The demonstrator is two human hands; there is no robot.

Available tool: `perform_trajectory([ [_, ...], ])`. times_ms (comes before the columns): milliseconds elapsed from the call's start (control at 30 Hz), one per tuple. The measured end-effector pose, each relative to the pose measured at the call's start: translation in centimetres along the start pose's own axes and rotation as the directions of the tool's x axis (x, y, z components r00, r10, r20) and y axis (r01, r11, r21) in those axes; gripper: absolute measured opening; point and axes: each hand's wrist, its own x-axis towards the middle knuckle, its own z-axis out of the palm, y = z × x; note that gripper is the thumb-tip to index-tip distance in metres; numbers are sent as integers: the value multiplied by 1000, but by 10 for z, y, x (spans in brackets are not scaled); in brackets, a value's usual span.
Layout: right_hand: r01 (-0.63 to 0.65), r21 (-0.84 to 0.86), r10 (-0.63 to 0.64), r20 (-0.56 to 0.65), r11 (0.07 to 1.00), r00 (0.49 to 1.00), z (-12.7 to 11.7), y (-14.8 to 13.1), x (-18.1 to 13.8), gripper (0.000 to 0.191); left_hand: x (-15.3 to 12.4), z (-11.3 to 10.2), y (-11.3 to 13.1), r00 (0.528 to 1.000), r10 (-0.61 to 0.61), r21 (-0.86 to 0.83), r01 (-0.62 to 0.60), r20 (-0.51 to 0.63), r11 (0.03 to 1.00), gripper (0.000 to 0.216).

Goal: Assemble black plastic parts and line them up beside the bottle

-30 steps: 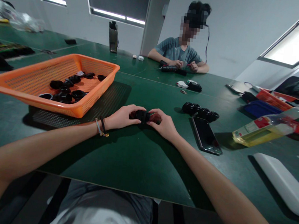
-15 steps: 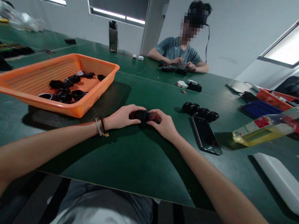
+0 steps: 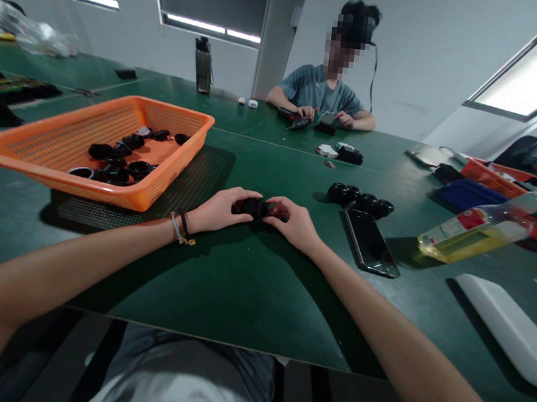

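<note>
Between my two hands is a small black rounded part (image 3: 257, 208), close above the green table (image 3: 239, 294). My left hand (image 3: 222, 209) grips its left side with thumb and fingers. On its right side, my right hand (image 3: 295, 223) pinches it in the same way. The fingers cover much of the part, so its exact kind cannot be made out. Several similar glossy black cup-like parts (image 3: 113, 172) lie in the orange basket (image 3: 142, 195) to the left. More black round parts (image 3: 367, 203) stand together right of my right hand.
A phone (image 3: 370, 244), a bottle of yellow liquid (image 3: 471, 232) and a white block-like object (image 3: 507, 328) lie to the right. Across the table a person (image 3: 325, 95) sits by a power drill (image 3: 298, 121). A dark drinking bottle (image 3: 202, 66) stands at the back.
My hands and the black part stay almost still. Across the table, the person's hands have shifted and the drill has turned, its tip now pointing nearer to me.
</note>
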Motion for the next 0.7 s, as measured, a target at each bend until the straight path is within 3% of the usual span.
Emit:
perform_trajectory([
  [700,-17,-19,17,-23,1000,1000,1,0,1,26,0,1,-3,1000,18,15,-18,-8,1000,45],
])
